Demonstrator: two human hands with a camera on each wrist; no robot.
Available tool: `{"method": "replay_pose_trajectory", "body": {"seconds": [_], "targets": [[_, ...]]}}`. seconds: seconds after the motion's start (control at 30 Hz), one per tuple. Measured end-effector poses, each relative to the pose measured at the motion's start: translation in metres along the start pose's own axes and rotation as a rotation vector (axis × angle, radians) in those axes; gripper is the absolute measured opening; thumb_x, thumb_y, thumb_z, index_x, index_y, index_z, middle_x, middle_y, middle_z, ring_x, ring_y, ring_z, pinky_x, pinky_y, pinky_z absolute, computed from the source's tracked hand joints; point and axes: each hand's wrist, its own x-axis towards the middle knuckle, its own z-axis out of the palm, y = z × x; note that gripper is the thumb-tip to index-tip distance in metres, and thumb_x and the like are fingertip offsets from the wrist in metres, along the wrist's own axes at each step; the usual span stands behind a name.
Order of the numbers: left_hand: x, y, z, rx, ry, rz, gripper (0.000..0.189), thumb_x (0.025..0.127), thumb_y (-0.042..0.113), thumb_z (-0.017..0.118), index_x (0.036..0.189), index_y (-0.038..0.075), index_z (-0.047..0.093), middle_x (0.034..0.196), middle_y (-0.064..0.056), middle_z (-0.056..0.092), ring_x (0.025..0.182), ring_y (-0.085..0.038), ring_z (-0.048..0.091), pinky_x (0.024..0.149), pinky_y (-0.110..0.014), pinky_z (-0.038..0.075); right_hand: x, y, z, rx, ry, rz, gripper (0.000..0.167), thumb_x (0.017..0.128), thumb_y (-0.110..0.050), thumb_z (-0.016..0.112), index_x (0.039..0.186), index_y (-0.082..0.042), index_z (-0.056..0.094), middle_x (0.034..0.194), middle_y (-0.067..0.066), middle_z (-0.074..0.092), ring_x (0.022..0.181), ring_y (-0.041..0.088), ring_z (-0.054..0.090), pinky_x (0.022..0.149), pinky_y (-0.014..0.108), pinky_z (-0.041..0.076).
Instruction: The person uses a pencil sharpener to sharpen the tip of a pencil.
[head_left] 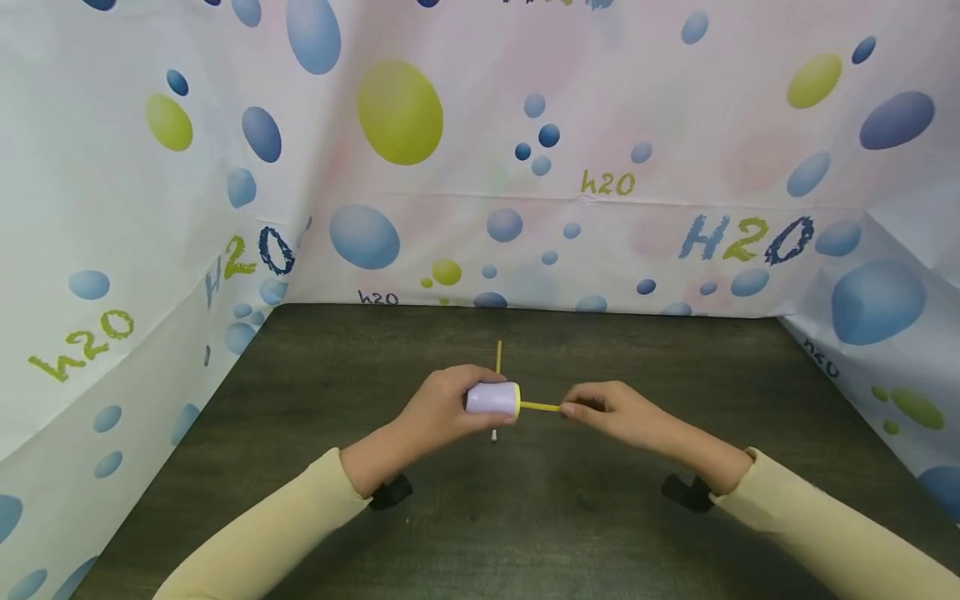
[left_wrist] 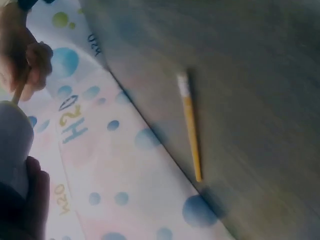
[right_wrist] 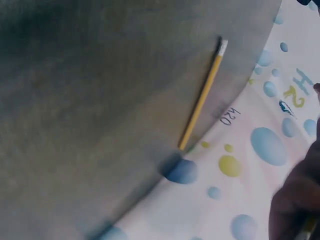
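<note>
Steady the lavender, yellow-rimmed plastic-looking cylinder (head_left: 489, 398), gripped in the curled left hand (head_left: 441, 407) above the dark wood-grained table (head_left: 585, 525). Align the slim yellow stick (head_left: 540, 407), pinched at its outer end by the right hand (head_left: 626, 411), squarely with the rim (cannot tell how deep). Avoid sideways bending; leave untouched the yellow, pale-ended pencil-like stick (left_wrist: 191, 125) lying below.
</note>
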Motion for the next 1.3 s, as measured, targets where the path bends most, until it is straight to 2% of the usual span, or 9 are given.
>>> {"method": "replay_pose_trajectory", "body": {"seconds": [0.27, 0.43, 0.63, 0.73, 0.8, 0.97, 1.03, 1.13, 1.3], "targets": [[0.011, -0.006, -0.006, -0.482, -0.207, -0.556, 0.040, 0.096, 0.034, 0.070, 0.117, -0.001, 0.073, 0.099, -0.014, 0.072, 0.076, -0.014, 0.066, 0.070, -0.032, 0.059, 0.004, 0.002, 0.011, -0.919, 0.637, -0.649, 0.045, 0.112, -0.038, 0.035, 0.095, -0.012, 0.067, 0.073, -0.003, 0.055, 0.057, 0.007, 0.045, 0.047, 0.019, 0.033], [0.014, -0.005, -0.006, -0.744, -0.344, -0.696, 0.046, 0.100, 0.035, 0.063, 0.112, -0.008, 0.071, 0.086, -0.011, 0.068, 0.065, -0.012, 0.065, 0.070, -0.031, 0.058, 0.006, 0.003, 0.010, -1.065, 0.764, -0.779, 0.041, 0.113, -0.028, 0.037, 0.087, -0.011, 0.063, 0.066, -0.002, 0.050, 0.052, 0.010, 0.042, 0.042, 0.021, 0.030], [0.013, -0.002, 0.004, -0.578, -0.231, -0.615, 0.040, 0.096, 0.031, 0.070, 0.112, -0.005, 0.072, 0.092, -0.014, 0.072, 0.070, -0.012, 0.066, 0.074, -0.041, 0.062, 0.003, 0.000, 0.011, -0.990, 0.700, -0.658, 0.051, 0.114, -0.033, 0.027, 0.077, -0.013, 0.057, 0.057, -0.005, 0.044, 0.046, 0.007, 0.035, 0.040, 0.019, 0.020], [0.010, -0.001, 0.007, -0.422, -0.152, -0.504, 0.037, 0.091, 0.029, 0.077, 0.113, 0.000, 0.074, 0.103, -0.016, 0.074, 0.078, -0.014, 0.066, 0.072, -0.035, 0.061, 0.000, -0.001, 0.012, -0.865, 0.545, -0.483, 0.052, 0.112, -0.040, 0.026, 0.075, -0.016, 0.054, 0.055, -0.010, 0.037, 0.048, 0.001, 0.025, 0.044, 0.019, 0.016], [0.007, -0.001, 0.009, -0.256, -0.113, -0.323, 0.039, 0.087, 0.029, 0.082, 0.113, 0.003, 0.074, 0.105, -0.015, 0.075, 0.080, -0.015, 0.067, 0.069, -0.028, 0.058, -0.002, -0.003, 0.011, -0.639, 0.341, -0.317, 0.048, 0.112, -0.039, 0.033, 0.075, -0.017, 0.054, 0.056, -0.012, 0.034, 0.049, -0.001, 0.022, 0.047, 0.018, 0.016], [0.003, -0.008, 0.008, 0.222, 0.048, 0.330, 0.050, 0.075, 0.031, 0.092, 0.112, 0.005, 0.072, 0.102, -0.005, 0.075, 0.088, -0.016, 0.070, 0.074, -0.025, 0.058, -0.001, 0.003, 0.006, 0.219, -0.171, 0.118, 0.043, 0.111, -0.023, 0.042, 0.075, 0.000, 0.049, 0.059, -0.010, 0.031, 0.049, 0.003, 0.020, 0.049, 0.021, 0.020], [0.003, -0.011, 0.007, 0.284, 0.087, 0.439, 0.052, 0.073, 0.032, 0.094, 0.111, 0.006, 0.071, 0.101, -0.004, 0.074, 0.090, -0.016, 0.070, 0.078, -0.027, 0.059, 0.000, 0.005, 0.004, 0.354, -0.254, 0.183, 0.045, 0.111, -0.021, 0.040, 0.077, 0.008, 0.048, 0.059, -0.009, 0.033, 0.048, 0.004, 0.021, 0.047, 0.022, 0.021], [0.003, -0.011, 0.006, 0.227, 0.052, 0.346, 0.050, 0.076, 0.031, 0.092, 0.114, 0.005, 0.071, 0.102, -0.005, 0.075, 0.088, -0.016, 0.069, 0.075, -0.025, 0.058, 0.001, 0.003, 0.002, 0.257, -0.200, 0.132, 0.044, 0.111, -0.023, 0.042, 0.085, 0.008, 0.059, 0.058, -0.008, 0.037, 0.048, 0.003, 0.025, 0.046, 0.021, 0.025], [0.008, -0.008, 0.000, -0.066, -0.043, -0.108, 0.042, 0.084, 0.028, 0.085, 0.117, 0.005, 0.073, 0.102, -0.012, 0.076, 0.079, -0.017, 0.067, 0.065, -0.024, 0.054, -0.001, -0.007, 0.004, -0.345, 0.134, -0.068, 0.035, 0.108, -0.036, 0.051, 0.102, -0.008, 0.072, 0.068, -0.008, 0.060, 0.054, -0.001, 0.042, 0.051, 0.021, 0.036]]}}
